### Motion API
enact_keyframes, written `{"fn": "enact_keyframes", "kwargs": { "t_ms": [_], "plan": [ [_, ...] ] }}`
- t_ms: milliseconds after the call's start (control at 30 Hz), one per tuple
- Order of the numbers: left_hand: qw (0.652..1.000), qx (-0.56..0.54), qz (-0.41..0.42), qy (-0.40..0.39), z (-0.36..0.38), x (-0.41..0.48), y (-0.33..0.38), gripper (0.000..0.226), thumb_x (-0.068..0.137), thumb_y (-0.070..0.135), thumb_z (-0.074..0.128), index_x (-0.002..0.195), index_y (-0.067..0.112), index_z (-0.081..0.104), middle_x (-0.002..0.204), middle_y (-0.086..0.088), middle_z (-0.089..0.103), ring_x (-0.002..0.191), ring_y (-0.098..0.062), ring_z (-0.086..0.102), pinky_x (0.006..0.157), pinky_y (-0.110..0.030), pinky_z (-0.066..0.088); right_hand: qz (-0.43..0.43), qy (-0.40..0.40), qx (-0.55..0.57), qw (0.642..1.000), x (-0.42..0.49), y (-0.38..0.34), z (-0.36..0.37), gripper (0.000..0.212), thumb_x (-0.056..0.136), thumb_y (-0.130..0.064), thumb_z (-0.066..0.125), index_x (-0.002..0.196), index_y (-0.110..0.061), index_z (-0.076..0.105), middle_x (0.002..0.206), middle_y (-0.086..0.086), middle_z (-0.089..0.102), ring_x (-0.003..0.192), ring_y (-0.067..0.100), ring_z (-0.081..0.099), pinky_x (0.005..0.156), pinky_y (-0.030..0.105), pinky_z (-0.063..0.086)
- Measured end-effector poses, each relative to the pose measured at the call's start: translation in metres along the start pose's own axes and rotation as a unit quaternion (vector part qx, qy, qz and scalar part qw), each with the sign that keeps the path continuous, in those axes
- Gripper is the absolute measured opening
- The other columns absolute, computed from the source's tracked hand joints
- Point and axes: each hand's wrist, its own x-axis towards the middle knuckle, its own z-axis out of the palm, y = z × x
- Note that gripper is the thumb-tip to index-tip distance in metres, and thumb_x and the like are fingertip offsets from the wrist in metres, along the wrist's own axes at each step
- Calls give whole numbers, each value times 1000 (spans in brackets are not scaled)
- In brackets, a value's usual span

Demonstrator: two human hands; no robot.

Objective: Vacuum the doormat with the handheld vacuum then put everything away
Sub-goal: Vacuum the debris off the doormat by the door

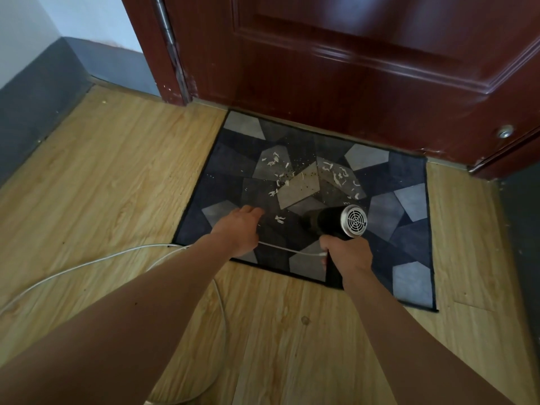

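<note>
Black handheld vacuum [330, 221] hovers over the scrap-littered geometric doormat [409, 171].

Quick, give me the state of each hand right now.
Left hand: open, fingers resting on the doormat, holding nothing.
Right hand: closed around the handle of the vacuum.

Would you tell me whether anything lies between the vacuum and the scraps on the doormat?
Nothing visible does: only bare doormat separates the vacuum from the scraps; the left hand rests to the side.

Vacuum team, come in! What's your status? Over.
Left hand flat on mat. Right hand grips vacuum. Scraps litter mat middle. Cord runs under left wrist.
</note>
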Motion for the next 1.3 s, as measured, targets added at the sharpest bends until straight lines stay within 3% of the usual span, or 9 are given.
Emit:
{"fn": "enact_keyframes", "kwargs": {
  "t_ms": [200,467,600,667,767,833,1000,1200,1300],
  "plan": [
    [1000,-5,-12,-5,-1,-3,-8,56,93,16,47,146,16,29,146,-9,36,134,-28,38,108,-40,37,12,-37,6,999,-2,2,16,12,72,-10,69,78,-1,64,67,14,67,59,24,63,68,38,57],
    [1000,-3,-23,-4,-3,-6,-17,55,92,15,46,145,16,30,144,-10,38,130,-30,42,103,-40,40,25,-63,13,998,-5,-2,25,25,73,-7,66,92,8,65,66,17,65,43,18,57,44,22,49],
    [1000,-3,-29,-12,-3,-7,-21,56,91,14,47,145,17,32,144,-10,38,130,-32,41,104,-45,40,22,-83,7,996,-5,-1,32,37,70,-10,69,103,4,62,81,20,68,52,21,62,54,32,55],
    [999,-3,-31,-12,-4,-7,-23,55,91,14,48,144,17,33,144,-10,38,131,-32,40,105,-45,39,23,-90,-3,996,-6,0,36,42,66,-14,69,105,2,61,75,17,70,50,20,64,57,35,56],
    [999,1,-34,-16,-4,-8,-25,56,91,14,48,144,16,32,144,-10,37,131,-31,40,105,-45,39,19,-100,-14,995,-8,0,41,22,69,-12,69,87,-1,64,50,7,65,47,19,62,62,36,58],
    [999,1,-34,-17,-4,-9,-27,56,90,13,48,144,16,32,143,-11,38,130,-31,40,104,-45,40,13,-100,-23,995,-11,-1,44,15,68,-13,70,80,-5,64,50,7,66,54,23,66,70,43,61],
    [999,-1,-39,-16,-4,-10,-28,53,90,12,48,141,15,35,140,-11,41,127,-30,44,101,-44,42,-2,-121,-24,992,-15,1,54,32,70,-8,69,101,0,63,63,10,67,50,18,63,57,33,58],
    [999,-5,-43,-19,-3,-8,-28,52,91,13,48,141,14,35,140,-11,40,128,-31,43,103,-44,41,-3,-127,-52,991,-14,-3,58,43,71,-15,69,110,0,59,65,11,69,55,19,65,65,36,59],
    [999,-9,-35,-22,-2,-6,-24,52,92,14,47,142,13,35,141,-13,40,128,-32,43,103,-43,40,-10,-103,-38,994,-9,-2,51,38,66,-16,70,100,2,63,54,8,66,50,21,63,66,41,59]
  ]
}}
